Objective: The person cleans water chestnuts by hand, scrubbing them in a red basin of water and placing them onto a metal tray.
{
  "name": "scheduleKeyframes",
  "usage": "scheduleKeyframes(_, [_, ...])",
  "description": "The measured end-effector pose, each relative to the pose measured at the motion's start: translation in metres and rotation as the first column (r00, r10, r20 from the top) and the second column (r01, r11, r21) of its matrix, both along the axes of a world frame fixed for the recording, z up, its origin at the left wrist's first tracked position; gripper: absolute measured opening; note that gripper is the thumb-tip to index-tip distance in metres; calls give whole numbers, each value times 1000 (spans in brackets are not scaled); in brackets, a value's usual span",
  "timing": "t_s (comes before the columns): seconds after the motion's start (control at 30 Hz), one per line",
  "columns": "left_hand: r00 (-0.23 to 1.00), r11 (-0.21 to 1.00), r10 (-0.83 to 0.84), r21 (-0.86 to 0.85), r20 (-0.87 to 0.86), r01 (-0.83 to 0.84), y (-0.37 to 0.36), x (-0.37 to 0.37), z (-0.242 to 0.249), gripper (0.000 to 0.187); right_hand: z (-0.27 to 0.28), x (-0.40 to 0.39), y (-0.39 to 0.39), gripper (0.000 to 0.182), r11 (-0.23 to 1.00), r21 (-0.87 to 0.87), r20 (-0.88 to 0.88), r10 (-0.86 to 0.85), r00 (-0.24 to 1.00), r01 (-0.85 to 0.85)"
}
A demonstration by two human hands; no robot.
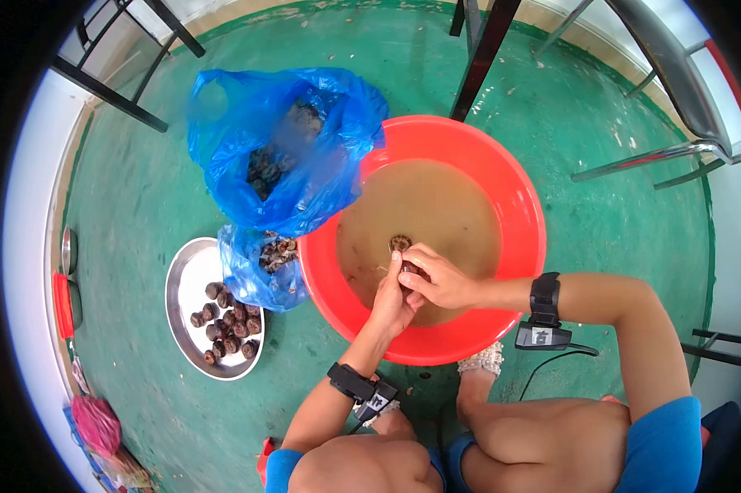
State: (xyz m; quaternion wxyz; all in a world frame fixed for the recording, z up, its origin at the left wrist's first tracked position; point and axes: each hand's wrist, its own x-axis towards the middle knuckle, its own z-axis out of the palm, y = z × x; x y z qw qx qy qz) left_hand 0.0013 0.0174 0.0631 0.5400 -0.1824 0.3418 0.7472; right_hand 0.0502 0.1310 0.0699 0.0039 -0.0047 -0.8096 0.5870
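My hands are together over the red basin (525, 222), which holds cloudy brown water (436, 197). In my left hand (393, 304) is a dark brown, round water chestnut (406, 274), the fingers curled around it from below. My right hand (440, 278) closes on the same water chestnut from the other side, its fingers partly covering it. A second brown, ringed round piece (401, 243) shows just beyond my fingertips. Left of the basin, a white metal dish (191, 275) holds several dark water chestnuts (232, 322).
A large blue plastic bag (222, 177) with dark muddy contents overlaps the basin's far left rim. A smaller blue bag (284, 294) with brown peelings lies between dish and basin. Chair legs (481, 62) stand behind, a metal-framed chair (674, 152) at right. A pink bag (96, 425) lies lower left.
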Motion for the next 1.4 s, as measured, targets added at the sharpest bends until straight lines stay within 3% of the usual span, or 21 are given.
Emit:
scheduleKeyframes(0.17, [988, 992, -82, -104, -131, 68, -2, 2, -6, 40, -1, -3, -5, 23, 994, -40, 51, -98, 994, 100])
scheduleKeyframes(0.27, [991, 988, -91, -133, -95, 78, -2, 2, -8, 39, 1, -8, -6, 23, 982, 13, 73, -186, 980, 186])
scheduleKeyframes(0.33, [994, 989, -99, -116, -49, 93, -3, 2, -13, 38, 15, -12, -3, 26, 948, -146, 420, -199, 886, 282])
scheduleKeyframes(0.37, [994, 989, -106, -100, -3, 105, -4, 2, -17, 37, 6, -13, 1, 26, 949, -144, 418, -199, 886, 281])
scheduleKeyframes(0.43, [995, 986, -82, -142, 55, 89, -6, 3, -28, 33, -27, -13, 17, 24, 968, 202, 246, -195, 949, 147])
scheduleKeyframes(0.53, [987, 969, -38, -238, 154, 75, -10, 4, -36, 26, -82, -12, 60, 23, 775, 629, 521, -354, 777, -69])
scheduleKeyframes(0.63, [972, 951, -3, -299, 233, 74, -12, 4, -44, 21, -58, -12, 78, 25, 712, 691, 598, -469, 650, -123])
scheduleKeyframes(0.67, [962, 948, 12, -310, 274, 77, -12, 5, -47, 20, -41, -20, 76, 26, 917, 394, 846, -334, 416, -66])
scheduleKeyframes(0.7, [961, 948, 13, -308, 275, 76, -12, 5, -47, 20, -38, -17, 69, 25, 985, 68, 893, -131, 431, 159])
scheduleKeyframes(0.73, [966, 958, 12, -279, 259, 63, -11, 5, -47, 20, -27, -13, 56, 24, 894, -271, 869, 68, 490, 357])
scheduleKeyframes(0.8, [969, 965, 16, -256, 247, 49, -13, 6, -46, 21, 6, -14, 26, 22, 884, -420, 775, 231, 589, 206])
scheduleKeyframes(0.83, [974, 972, -4, -226, 227, 57, -11, 6, -42, 22, 10, -11, 19, 22, 883, -421, 775, 233, 588, 206])
scheduleKeyframes(0.87, [978, 978, -25, -196, 206, 66, -9, 7, -37, 24, 14, -8, 13, 23, 995, -78, 586, 95, 805, -61])
scheduleKeyframes(0.9, [978, 978, -26, -198, 206, 67, -7, 6, -31, 24, 15, -5, 8, 24, 919, 345, 302, 83, 950, -190])
scheduleKeyframes(0.93, [985, 983, -16, -175, 170, 46, -5, 6, -24, 27, 16, -1, 2, 26, 879, 473, 195, -36, 980, -61])
scheduleKeyframes(0.97, [991, 988, -5, -152, 136, 25, -4, 5, -21, 30, 14, 0, 3, 26, 880, 471, 195, -36, 980, -62])
scheduleKeyframes(1.03, [991, 986, -73, -142, 108, 88, -6, 4, -21, 32, 10, 1, 8, 29, 688, 725, -10, 58, 998, -33])
scheduleKeyframes(1.07, [987, 979, -143, -133, 79, 152, -6, 3, -20, 35, 9, 1, 11, 29, 688, 725, -10, 60, 998, -34])
scheduleKeyframes(1.13, [985, 976, -156, -140, 68, 165, -6, 1, -16, 37, 12, -3, 17, 35, 807, 521, 299, 134, 945, -279])
scheduleKeyframes(1.23, [988, 980, -153, -128, 30, 155, -3, 0, -7, 41, 13, -4, 22, 35, 869, 451, 133, 161, 978, -205])
scheduleKeyframes(1.4, [992, 992, -125, 33, -7, 125, -1, 0, -4, 43, 14, -4, 24, 34, 970, 223, 163, 64, 984, -101])
